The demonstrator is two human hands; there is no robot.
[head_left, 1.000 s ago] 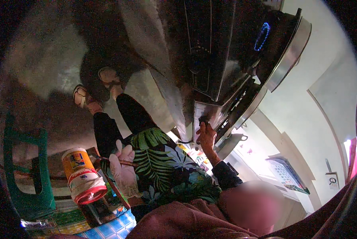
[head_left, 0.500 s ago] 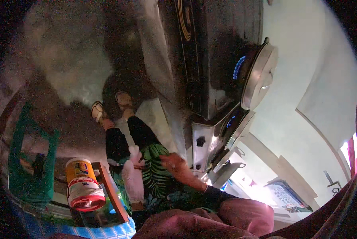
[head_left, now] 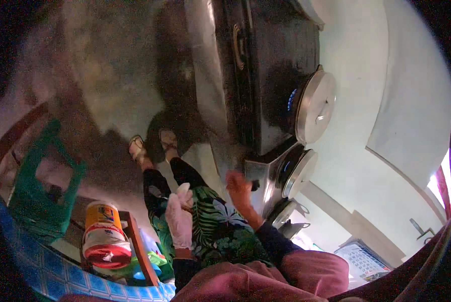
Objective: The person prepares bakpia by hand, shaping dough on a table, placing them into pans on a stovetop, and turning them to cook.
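Observation:
My left hand [head_left: 178,221] wears a white glove and hangs in front of my leaf-patterned green and black apron [head_left: 205,221]. Its fingers are curled together; whether something small is inside them I cannot make out. Bare and smeared by motion, my right hand [head_left: 239,190] is raised beside a black stove knob [head_left: 255,185]; I cannot tell whether it touches the knob. Behind the knob, the stove [head_left: 266,173] carries a lidded pan [head_left: 303,173] and another pan [head_left: 284,214]. Blue flame shows under a large pot with a silver lid [head_left: 320,105] farther off.
A dark cabinet-like block [head_left: 280,65] with a handle stands beyond the stove. At left are a green plastic stool [head_left: 44,201], a yellow bucket [head_left: 102,217] with a red-lidded tub [head_left: 107,251] nearer me, and a blue checked cloth [head_left: 74,277]. A calendar [head_left: 363,259] lies at right.
My right hand has moved away from the gloved left hand, right and forward to the stove knob. The view has shifted, so the pan lids show more fully.

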